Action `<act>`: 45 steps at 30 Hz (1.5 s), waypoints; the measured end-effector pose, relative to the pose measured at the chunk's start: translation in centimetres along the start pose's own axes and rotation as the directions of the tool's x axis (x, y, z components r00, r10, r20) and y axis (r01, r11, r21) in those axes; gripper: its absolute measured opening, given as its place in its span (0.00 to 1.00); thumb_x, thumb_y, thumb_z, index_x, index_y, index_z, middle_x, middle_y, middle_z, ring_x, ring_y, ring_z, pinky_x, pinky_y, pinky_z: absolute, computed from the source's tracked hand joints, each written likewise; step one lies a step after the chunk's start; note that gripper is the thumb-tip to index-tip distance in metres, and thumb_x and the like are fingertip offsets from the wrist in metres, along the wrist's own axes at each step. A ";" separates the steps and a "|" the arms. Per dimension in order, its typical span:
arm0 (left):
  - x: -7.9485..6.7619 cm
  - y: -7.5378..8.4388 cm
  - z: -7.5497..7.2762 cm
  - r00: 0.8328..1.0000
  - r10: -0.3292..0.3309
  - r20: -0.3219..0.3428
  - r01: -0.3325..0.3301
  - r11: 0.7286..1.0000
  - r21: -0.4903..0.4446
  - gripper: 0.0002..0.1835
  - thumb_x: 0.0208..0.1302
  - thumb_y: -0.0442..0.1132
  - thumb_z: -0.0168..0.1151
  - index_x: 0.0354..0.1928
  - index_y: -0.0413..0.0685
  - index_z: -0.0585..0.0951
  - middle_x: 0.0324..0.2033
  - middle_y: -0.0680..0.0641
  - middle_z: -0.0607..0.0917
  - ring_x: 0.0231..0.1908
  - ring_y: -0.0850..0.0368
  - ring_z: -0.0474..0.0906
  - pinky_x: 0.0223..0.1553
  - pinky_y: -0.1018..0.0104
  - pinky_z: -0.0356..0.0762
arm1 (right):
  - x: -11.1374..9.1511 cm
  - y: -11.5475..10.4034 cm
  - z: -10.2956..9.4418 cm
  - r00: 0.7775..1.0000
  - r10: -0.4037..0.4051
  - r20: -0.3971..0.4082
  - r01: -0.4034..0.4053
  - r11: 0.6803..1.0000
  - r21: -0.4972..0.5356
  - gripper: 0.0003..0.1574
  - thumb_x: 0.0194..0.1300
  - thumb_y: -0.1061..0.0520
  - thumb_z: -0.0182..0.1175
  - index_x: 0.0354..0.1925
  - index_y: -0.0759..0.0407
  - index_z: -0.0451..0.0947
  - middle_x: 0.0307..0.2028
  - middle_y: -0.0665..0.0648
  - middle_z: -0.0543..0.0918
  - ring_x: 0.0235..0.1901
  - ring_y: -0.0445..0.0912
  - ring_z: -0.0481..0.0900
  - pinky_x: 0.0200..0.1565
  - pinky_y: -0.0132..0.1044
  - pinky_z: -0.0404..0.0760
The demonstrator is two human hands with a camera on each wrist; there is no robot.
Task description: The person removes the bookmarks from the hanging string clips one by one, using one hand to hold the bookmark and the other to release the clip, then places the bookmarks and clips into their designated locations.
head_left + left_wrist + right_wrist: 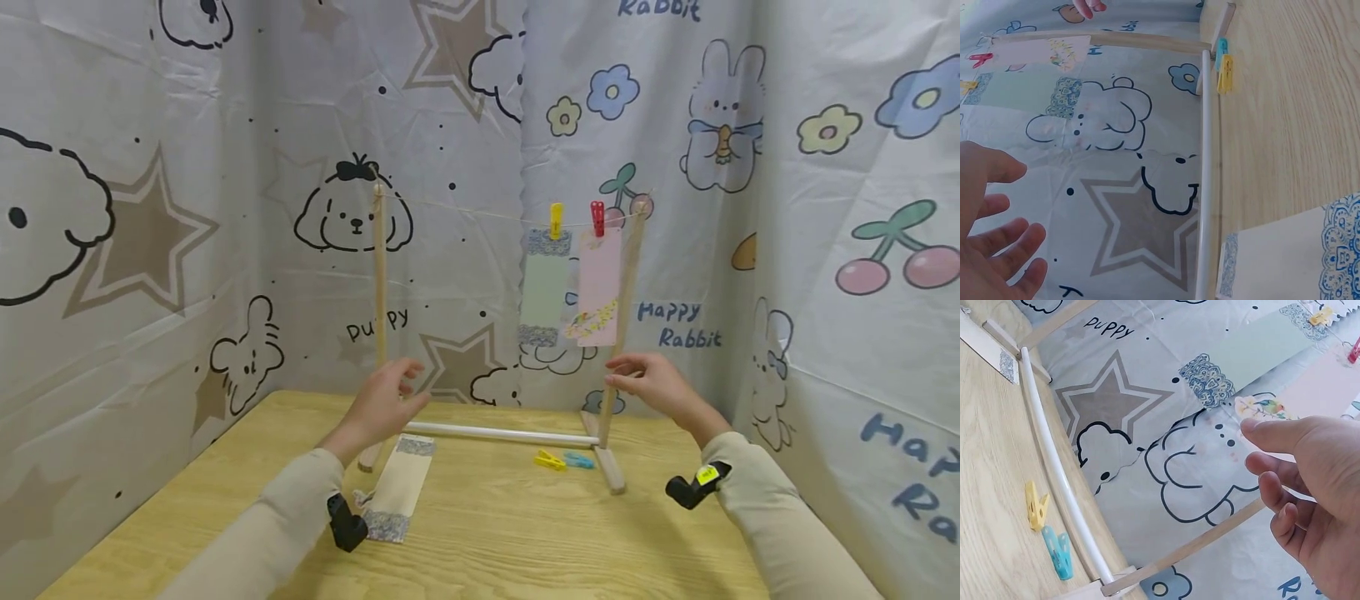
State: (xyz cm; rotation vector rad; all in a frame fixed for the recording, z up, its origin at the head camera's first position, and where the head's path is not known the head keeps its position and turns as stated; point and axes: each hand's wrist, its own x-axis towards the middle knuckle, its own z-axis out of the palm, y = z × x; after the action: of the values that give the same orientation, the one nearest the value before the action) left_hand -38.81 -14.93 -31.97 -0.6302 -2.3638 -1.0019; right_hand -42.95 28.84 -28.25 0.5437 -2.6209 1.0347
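My left hand point(384, 400) hovers in front of the left post with fingers loosely bent and nothing in them. Below it on the table lies a cream card point(401, 479) with blue patterned ends. My right hand point(651, 382), also holding nothing, is raised beside the right wooden post point(626, 308). From the string point(480, 212) hang a green card point(545, 287) under a yellow clothespin point(556, 221) and a pink card point(600, 287) under a red clothespin point(597, 218). A loose yellow clothespin point(1037, 507) and a blue clothespin point(1057, 553) lie on the table.
The rack has a left post point(380, 275), a white bottom bar point(502, 433) and wooden feet point(611, 471) on the wood-grain table point(525, 533). Printed curtains point(465, 125) surround the table at the back and sides.
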 end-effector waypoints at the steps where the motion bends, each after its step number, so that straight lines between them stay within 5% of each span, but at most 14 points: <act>1: 0.1 0.0 -0.1 1.000 -0.003 0.001 0.003 1.000 0.000 0.23 0.68 0.36 0.68 0.62 0.37 0.77 0.53 0.37 0.80 0.49 0.40 0.81 0.49 0.47 0.82 | 0.2 -0.2 0.0 1.000 -0.007 0.005 0.007 1.000 -0.006 0.26 0.74 0.51 0.65 0.61 0.67 0.78 0.49 0.62 0.84 0.46 0.55 0.81 0.47 0.51 0.80; 17: 1.3 0.9 -0.4 0.997 -0.063 0.037 0.065 0.997 -0.042 0.25 0.70 0.39 0.67 0.66 0.39 0.75 0.56 0.37 0.79 0.50 0.42 0.81 0.49 0.48 0.82 | -0.1 -1.1 -2.3 0.998 -0.013 -0.064 0.011 0.999 -0.038 0.28 0.75 0.51 0.65 0.64 0.66 0.77 0.51 0.66 0.83 0.45 0.56 0.81 0.43 0.44 0.80; 23: 2.2 1.5 0.0 0.996 -0.085 0.036 0.087 0.995 -0.050 0.25 0.70 0.39 0.67 0.65 0.40 0.75 0.56 0.39 0.79 0.50 0.44 0.81 0.48 0.49 0.83 | 0.0 -0.7 -3.5 0.985 -0.020 -0.173 0.013 0.999 -0.041 0.28 0.76 0.48 0.63 0.63 0.66 0.78 0.50 0.67 0.85 0.44 0.59 0.81 0.39 0.43 0.79; 32: 4.3 2.2 0.3 0.991 -0.122 0.053 0.127 0.987 -0.098 0.29 0.68 0.37 0.70 0.68 0.41 0.73 0.57 0.40 0.78 0.50 0.45 0.79 0.44 0.53 0.83 | 0.8 -2.1 -4.8 0.975 -0.049 -0.217 0.037 0.998 -0.059 0.29 0.77 0.46 0.62 0.64 0.65 0.78 0.50 0.66 0.84 0.42 0.57 0.82 0.42 0.45 0.80; 45: 8.3 3.3 1.0 0.991 -0.101 0.088 0.111 0.988 -0.106 0.36 0.60 0.30 0.76 0.69 0.41 0.71 0.63 0.37 0.76 0.59 0.39 0.77 0.54 0.49 0.80 | 2.2 -4.4 -4.3 0.956 -0.071 -0.283 0.067 0.997 -0.025 0.26 0.76 0.53 0.62 0.65 0.67 0.76 0.48 0.66 0.84 0.40 0.56 0.80 0.39 0.41 0.78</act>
State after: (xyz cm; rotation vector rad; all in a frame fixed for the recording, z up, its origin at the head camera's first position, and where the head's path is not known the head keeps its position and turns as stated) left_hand -43.53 -10.29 -25.87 -0.6025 -2.4493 -1.1811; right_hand -42.49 28.32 -21.70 0.4424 -2.3397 0.9890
